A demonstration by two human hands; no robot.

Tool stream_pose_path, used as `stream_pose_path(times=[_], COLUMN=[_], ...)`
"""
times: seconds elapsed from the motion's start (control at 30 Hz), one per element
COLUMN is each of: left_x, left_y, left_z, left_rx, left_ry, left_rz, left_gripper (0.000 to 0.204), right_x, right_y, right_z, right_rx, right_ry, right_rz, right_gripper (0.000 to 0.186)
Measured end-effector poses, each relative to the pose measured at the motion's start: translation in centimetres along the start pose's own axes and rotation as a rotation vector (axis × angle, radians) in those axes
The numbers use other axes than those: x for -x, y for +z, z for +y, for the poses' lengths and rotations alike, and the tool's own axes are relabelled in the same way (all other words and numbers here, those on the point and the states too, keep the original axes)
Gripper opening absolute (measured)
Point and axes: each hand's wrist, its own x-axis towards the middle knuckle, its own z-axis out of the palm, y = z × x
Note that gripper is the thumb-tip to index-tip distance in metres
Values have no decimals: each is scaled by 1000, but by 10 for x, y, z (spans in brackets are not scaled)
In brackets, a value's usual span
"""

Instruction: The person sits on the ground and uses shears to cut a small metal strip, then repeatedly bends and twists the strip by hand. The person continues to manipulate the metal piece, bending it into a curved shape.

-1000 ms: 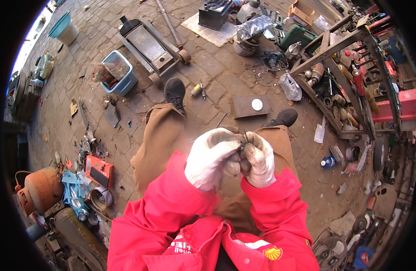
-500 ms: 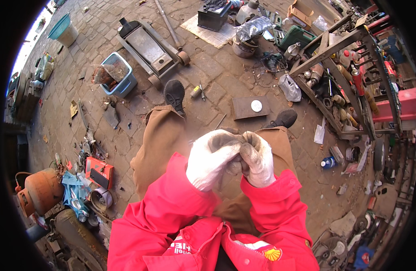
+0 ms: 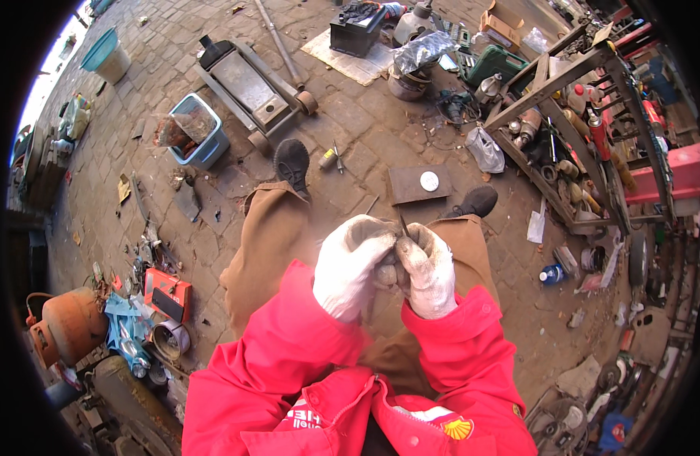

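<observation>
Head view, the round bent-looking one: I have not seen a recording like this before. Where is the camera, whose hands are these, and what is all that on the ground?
The camera sits on a person's head and looks down, so you see their own body: red jacket sleeves coming in from the bottom, tan trousers, dark shoes. The wide lens bends straight edges near the rim.

The left hand and right hand, both in soiled white gloves, meet in front of the knees around a small dark part. A thin dark point sticks up between the fingers; what it is cannot be told.

The surface is a brick-paved floor. On it lie a floor jack, a blue bin, a dark flat plate with a white disc, an orange gas cylinder, a red case and a metal rack of tools and bottles.
</observation>
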Motion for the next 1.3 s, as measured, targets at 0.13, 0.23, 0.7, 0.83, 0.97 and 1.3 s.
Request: stream_pose_path(times=[0.13,0.23,0.7,0.83,0.97,1.3], left_x=[-2,-2,-1,-3,-2,8], left_y=[-3,0,-2,-11,-16,-8], left_z=[-3,-3,15,24,23,0], left_rx=[-390,-462,-1069,-1090,-1144,-777], left_ry=[199,146,323,483,753,384], left_rz=[21,15,-356,-542,-572,-316], left_gripper=[13,17,31,20,15,27], right_x=[-9,-13,4,13,17,25], right_y=[2,-5,-11,-11,-14,-7], right_z=[4,0,-19,-23,-20,-17], right_rx=[434,314,20,84,151,-180], right_ry=[-80,-73,-63,-7,16,66], right_rz=[158,123,-45,-100,-97,-54], right_gripper=[18,13,7,7,7,6])
